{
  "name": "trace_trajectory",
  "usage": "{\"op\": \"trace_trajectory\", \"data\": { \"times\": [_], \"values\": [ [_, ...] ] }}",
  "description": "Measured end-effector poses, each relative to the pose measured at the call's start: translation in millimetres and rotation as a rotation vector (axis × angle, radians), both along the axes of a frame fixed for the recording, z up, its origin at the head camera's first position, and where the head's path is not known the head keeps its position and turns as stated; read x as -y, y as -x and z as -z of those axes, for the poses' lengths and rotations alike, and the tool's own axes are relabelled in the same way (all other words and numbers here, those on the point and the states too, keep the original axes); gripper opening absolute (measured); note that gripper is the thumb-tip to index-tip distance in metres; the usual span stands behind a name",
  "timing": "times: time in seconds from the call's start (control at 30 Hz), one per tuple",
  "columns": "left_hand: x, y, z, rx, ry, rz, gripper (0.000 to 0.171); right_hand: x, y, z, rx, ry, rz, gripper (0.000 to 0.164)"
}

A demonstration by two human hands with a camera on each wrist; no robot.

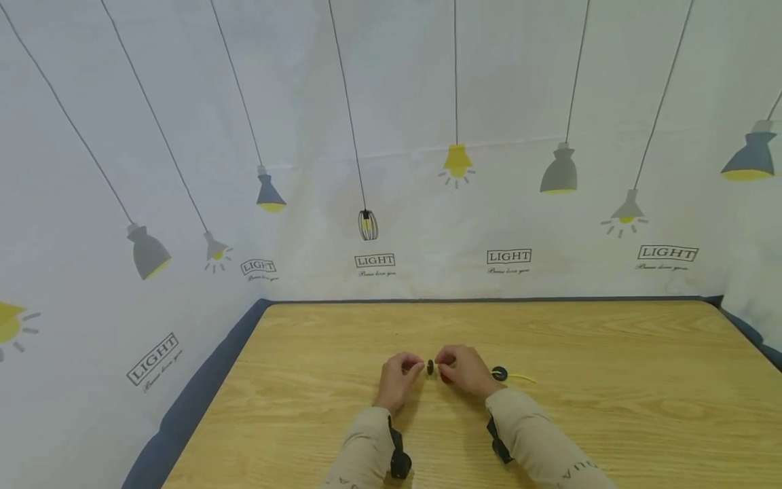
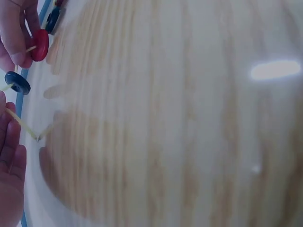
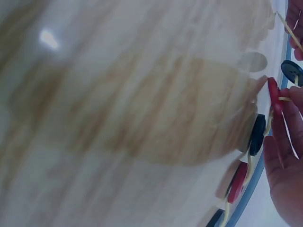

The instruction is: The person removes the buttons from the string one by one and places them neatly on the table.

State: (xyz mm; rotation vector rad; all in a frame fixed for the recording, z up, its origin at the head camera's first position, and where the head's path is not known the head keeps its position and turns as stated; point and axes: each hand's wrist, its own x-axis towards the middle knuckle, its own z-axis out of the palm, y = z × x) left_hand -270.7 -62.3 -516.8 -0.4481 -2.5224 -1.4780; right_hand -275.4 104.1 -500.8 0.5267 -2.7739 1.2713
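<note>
Both hands work a yellow string (image 1: 522, 377) carrying large red and dark buttons. My left hand (image 1: 397, 382) pinches the string between thumb and fingertip, and a bent free end of string (image 2: 27, 128) hangs past those fingers. A dark button (image 1: 430, 367) with holes stands on edge in the gap between the hands, threaded on the string. To its right, my right hand (image 1: 469, 370) pinches the string close beside a red button (image 3: 274, 94). Further dark (image 3: 257, 135) and red (image 3: 237, 182) buttons trail along the string near the right hand. The exact fingertip contact is partly hidden.
The wooden table (image 1: 293, 407) lies under both hands, its surface shiny in the wrist views. Another dark button (image 1: 499, 373) rests on it beyond the right wrist, with string trailing rightward. A pale curtain (image 1: 403, 102) printed with lamps surrounds the table.
</note>
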Motion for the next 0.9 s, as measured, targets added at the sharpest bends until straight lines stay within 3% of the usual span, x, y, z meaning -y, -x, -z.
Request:
{"op": "trace_trajectory", "data": {
  "times": [0.37, 0.67, 0.9],
  "values": [
    [-5.6, -3.0, -3.7, 0.044, -0.007, -0.024, 0.007, 0.4, -1.0, 0.7, 0.049, -0.039, -0.035, 0.004],
    [-6.1, -5.2, -2.1, 0.027, -0.007, -0.019, 0.007, -1.1, -3.0, 4.3, -0.071, 0.017, 0.009, 0.005],
    [-8.2, -6.9, -1.9, 0.029, 0.006, -0.01, 0.008, -0.8, -4.2, 1.2, -0.092, 0.045, 0.027, 0.003]
  ]
}}
